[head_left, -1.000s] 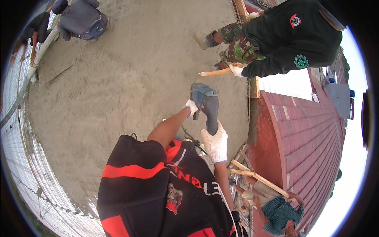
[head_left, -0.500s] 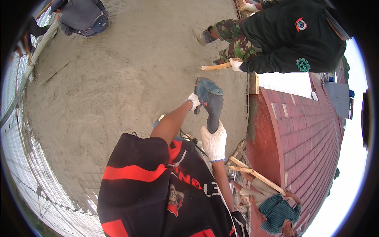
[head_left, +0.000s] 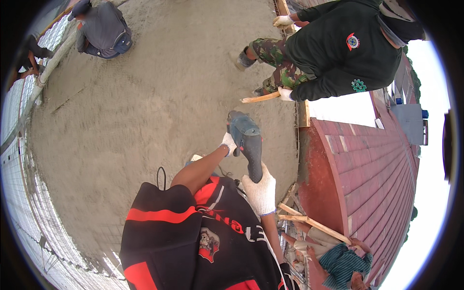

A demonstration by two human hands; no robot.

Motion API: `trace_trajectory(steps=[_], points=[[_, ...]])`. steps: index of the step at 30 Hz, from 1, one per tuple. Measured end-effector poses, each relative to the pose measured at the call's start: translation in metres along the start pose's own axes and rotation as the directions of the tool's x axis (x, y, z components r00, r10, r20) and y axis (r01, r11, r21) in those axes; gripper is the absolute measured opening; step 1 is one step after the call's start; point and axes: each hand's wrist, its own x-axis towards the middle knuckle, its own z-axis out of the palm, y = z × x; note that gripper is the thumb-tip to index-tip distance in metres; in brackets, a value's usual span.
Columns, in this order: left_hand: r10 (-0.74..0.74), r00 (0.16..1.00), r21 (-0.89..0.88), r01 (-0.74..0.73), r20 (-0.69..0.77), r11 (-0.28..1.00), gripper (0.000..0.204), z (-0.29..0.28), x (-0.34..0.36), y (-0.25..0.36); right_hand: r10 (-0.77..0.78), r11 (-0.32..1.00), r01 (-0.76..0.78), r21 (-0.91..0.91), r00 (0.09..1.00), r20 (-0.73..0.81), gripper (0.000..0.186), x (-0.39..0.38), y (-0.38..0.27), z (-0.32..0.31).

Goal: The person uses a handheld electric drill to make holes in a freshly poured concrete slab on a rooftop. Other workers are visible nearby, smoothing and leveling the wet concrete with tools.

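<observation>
A blue-grey drill-like power tool (head_left: 247,133) with a dark grip is held out over wet grey concrete (head_left: 145,96). My right hand (head_left: 261,191), in a white knitted glove, is closed round the lower end of its grip. At the tool's left side, my left hand (head_left: 228,143), also gloved, is closed on the tool; its fingers are partly hidden behind the body. The tool's front end points away from me, and whatever is fitted there cannot be seen. A dark cord shows near my sleeve.
A person in a dark top (head_left: 333,53) holds a wooden stick (head_left: 261,98) at far right. Two people are at far left beside a thick pipe (head_left: 41,82). Mesh (head_left: 29,208) lines the left; a red tiled roof (head_left: 372,169) slopes right. Someone in green (head_left: 345,265) sits lower right.
The power tool and both my hands have shifted slightly left and nearer me in the picture. Much of the surroundings has shifted too. My grip looks the same.
</observation>
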Motion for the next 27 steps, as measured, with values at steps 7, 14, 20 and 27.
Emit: trace_trajectory(steps=[7, 14, 20, 27], points=[[0.445, 0.888, 0.412, -0.366, -0.114, 0.835, 0.019, -0.011, -0.016, 0.010, 0.137, 0.988, -0.135, 0.074, 0.991, -0.014, 0.045, -0.026, -0.021, -0.038], [-0.407, 0.912, -0.398, 0.393, 0.051, 0.829, 0.024, -0.041, -0.015, 0.026, 0.250, 0.931, -0.263, 0.254, 0.965, 0.083, 0.037, 0.026, 0.001, -0.007], [-0.359, 0.928, -0.155, 0.370, 0.097, 0.916, 0.014, -0.052, -0.005, 0.004, 0.196, 0.963, -0.214, 0.166, 0.974, 0.116, 0.037, 0.032, 0.015, 0.026], [-0.417, 0.908, -0.444, 0.392, 0.046, 0.806, 0.021, -0.051, 0.028, -0.035, 0.012, 0.991, -0.024, 0.130, 0.995, 0.099, 0.037, 0.039, 0.014, 0.040]])
